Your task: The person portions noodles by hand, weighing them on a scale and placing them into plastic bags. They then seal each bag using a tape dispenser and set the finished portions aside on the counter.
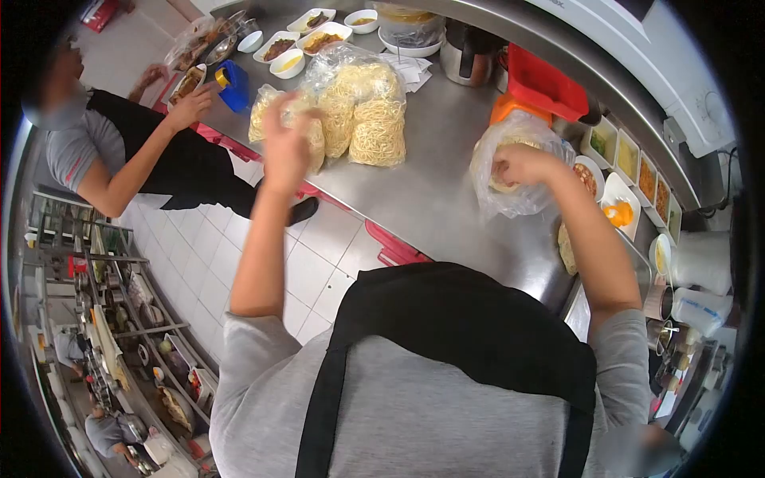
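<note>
On the left, my left hand (287,143) is raised over the edge of the bagged noodles (377,134), its fingers apart and somewhat blurred. Several clear bags of pale yellow noodles stand together on the steel counter (434,179). To the right, my right hand (522,165) reaches into the mouth of an open clear plastic bag (496,195) with pale contents. Its fingers are bent inside the bag, and what they hold is hard to see. An orange object (522,107) and a red container (547,84) lie just behind that bag.
A co-worker (135,151) in a black apron stands at the left, hands near a dish (187,86). White bowls (327,36) of food line the back. A metal pitcher (464,57) stands behind. Trays of ingredients (628,155) run along the right. Shelving (151,327) is at lower left.
</note>
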`<move>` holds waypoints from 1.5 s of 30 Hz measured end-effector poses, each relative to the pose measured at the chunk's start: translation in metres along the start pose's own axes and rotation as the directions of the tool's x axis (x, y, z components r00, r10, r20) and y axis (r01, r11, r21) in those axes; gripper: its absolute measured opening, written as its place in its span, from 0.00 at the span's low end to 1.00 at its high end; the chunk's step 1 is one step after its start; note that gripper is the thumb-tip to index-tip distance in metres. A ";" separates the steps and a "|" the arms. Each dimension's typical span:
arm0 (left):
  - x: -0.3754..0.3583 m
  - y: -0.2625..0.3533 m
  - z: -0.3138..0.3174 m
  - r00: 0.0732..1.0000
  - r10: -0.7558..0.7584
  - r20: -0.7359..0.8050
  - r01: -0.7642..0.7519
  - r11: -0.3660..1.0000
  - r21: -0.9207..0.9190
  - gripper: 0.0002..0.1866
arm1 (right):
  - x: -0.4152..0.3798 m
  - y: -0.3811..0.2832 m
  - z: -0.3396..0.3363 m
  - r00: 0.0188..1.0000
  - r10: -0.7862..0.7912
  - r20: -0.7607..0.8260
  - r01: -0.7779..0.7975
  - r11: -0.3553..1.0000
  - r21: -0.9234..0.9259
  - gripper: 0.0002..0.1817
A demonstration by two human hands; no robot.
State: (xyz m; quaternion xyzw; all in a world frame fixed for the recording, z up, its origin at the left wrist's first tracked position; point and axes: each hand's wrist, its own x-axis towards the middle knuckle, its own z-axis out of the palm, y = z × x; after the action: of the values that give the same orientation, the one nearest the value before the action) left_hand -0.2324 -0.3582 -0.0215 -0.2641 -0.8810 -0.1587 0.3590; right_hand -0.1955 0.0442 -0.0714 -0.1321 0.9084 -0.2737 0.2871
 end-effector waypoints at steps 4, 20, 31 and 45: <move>0.007 -0.073 -0.015 0.982 0.151 0.117 -0.178 0.947 0.267 0.18 | -0.017 -0.022 -0.013 0.998 0.065 -0.022 -0.063 0.996 0.058 0.15; 0.067 -0.014 -0.064 0.850 0.422 0.315 -0.309 0.884 -0.350 0.04 | -0.019 -0.202 -0.003 0.570 -0.621 -0.537 0.410 0.782 -0.470 0.27; 0.015 0.031 -0.022 0.699 0.517 0.494 -0.296 0.838 -0.458 0.08 | -0.027 -0.145 0.021 0.829 -0.440 -0.345 0.358 0.892 -0.277 0.15; 0.015 0.038 -0.041 0.684 0.641 0.349 -0.440 0.743 -0.504 0.08 | -0.054 -0.138 0.048 0.775 -0.447 -0.447 0.064 0.759 -0.647 0.10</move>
State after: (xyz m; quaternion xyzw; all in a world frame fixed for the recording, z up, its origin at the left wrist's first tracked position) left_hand -0.1969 -0.3415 0.0204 -0.6129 -0.7730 -0.1364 0.0899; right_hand -0.1127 -0.0671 -0.0007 -0.2557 0.9607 -0.0375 -0.1013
